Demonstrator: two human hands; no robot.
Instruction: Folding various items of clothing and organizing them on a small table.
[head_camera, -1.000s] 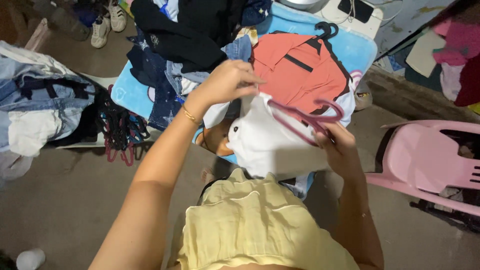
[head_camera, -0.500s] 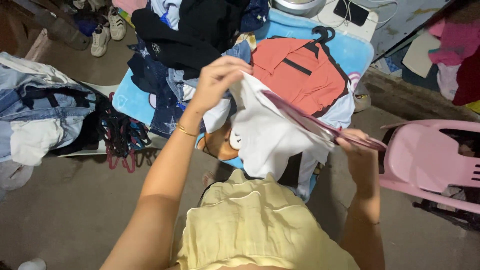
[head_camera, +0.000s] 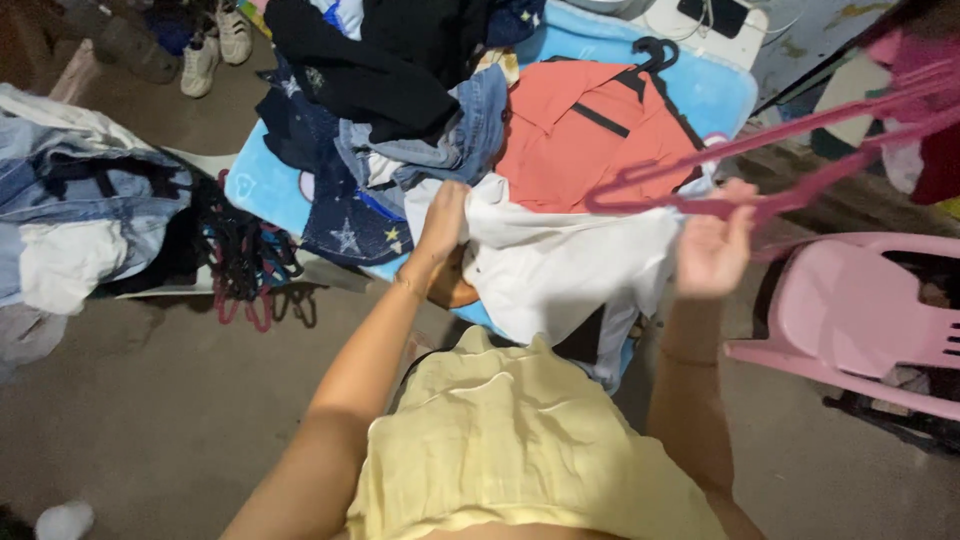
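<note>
My left hand (head_camera: 445, 215) grips the upper edge of a white garment (head_camera: 565, 265) that lies on the near edge of a blue blanket (head_camera: 720, 95). To the right, my right hand (head_camera: 712, 248) is raised and holds a pink clothes hanger (head_camera: 790, 150), which points up and to the right, free of the garment and blurred by motion. Just behind the white garment lies a coral shirt (head_camera: 590, 140) on a black hanger (head_camera: 652, 52).
A heap of dark clothes and jeans (head_camera: 400, 90) covers the blanket's left half. A pink plastic chair (head_camera: 860, 310) stands at the right. On the left are a bundle of hangers (head_camera: 240, 265), a pile of denim (head_camera: 80, 200) and shoes (head_camera: 215, 45).
My right hand has pulled the pink hanger out of the white garment and swung it up to the right. My left hand lowered the garment onto the blanket.
</note>
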